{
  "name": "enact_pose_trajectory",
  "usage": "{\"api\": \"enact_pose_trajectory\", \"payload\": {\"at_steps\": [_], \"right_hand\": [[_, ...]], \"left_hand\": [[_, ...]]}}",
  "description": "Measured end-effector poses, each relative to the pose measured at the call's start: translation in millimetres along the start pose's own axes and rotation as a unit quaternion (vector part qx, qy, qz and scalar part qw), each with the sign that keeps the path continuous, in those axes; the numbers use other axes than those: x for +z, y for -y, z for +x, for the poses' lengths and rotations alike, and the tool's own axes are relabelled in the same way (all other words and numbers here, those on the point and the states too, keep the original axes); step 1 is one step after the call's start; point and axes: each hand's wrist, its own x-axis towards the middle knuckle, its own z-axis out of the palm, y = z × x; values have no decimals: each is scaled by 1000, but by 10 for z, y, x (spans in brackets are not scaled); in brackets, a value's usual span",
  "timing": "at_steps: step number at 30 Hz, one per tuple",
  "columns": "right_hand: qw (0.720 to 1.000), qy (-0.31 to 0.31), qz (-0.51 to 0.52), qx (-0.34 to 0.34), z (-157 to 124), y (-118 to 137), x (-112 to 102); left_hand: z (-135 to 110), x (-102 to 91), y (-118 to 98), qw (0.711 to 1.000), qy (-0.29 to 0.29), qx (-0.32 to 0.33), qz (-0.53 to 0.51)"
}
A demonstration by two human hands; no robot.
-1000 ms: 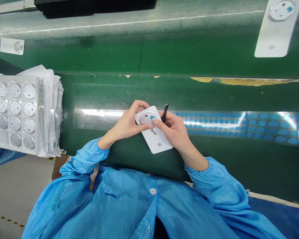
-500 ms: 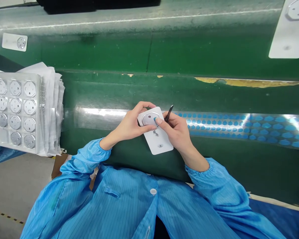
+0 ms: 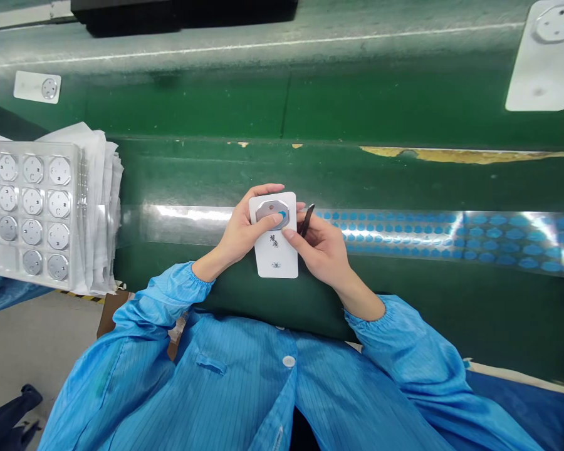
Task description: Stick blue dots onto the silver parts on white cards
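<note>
My left hand [image 3: 240,230] is closed around the upper left of a white card [image 3: 286,263] with dark printed characters. Set in the card's upper part is a silver octagonal disc [image 3: 264,214]. The left thumb presses on a small blue sticker [image 3: 282,217] at the disc's right side. My right hand [image 3: 325,249] grips black tweezers [image 3: 306,220], their tip pointing up and away. Its thumb also rests on the card's right edge, with the fingers behind partly hidden. The card lies face up between both hands, above the green table.
A clear strip with rows of blue stickers [image 3: 404,235] runs along the table [image 3: 192,169] to the right. At left stands a plastic tray [image 3: 70,250] of silver discs beside stacked white sheets [image 3: 104,207]. Other cards lie far left [image 3: 31,86] and far right [image 3: 538,75].
The card has turned nearly upright in view and shifted slightly left. My left thumb now covers part of the blue sticker, where the right thumb was; the right thumb has slid to the card's edge.
</note>
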Motion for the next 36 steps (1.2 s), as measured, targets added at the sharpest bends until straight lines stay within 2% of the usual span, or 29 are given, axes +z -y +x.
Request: {"api": "enact_pose_trajectory", "payload": {"at_steps": [13, 18, 23, 29, 36], "right_hand": [[999, 25, -29, 27, -11, -68, 25], [997, 46, -50, 34, -17, -97, 22], [998, 29, -42, 29, 2, -68, 33], [992, 55, -108, 19, 0, -91, 0], [993, 35, -114, 17, -3, -106, 39]], "left_hand": [[-61, 71, -33, 993, -74, 91, 25], [8, -23, -101, 991, -89, 100, 24], [15, -73, -143, 993, -75, 83, -28], [117, -228, -171, 979, -153, 104, -91], [165, -327, -166, 976, -163, 106, -101]]}}
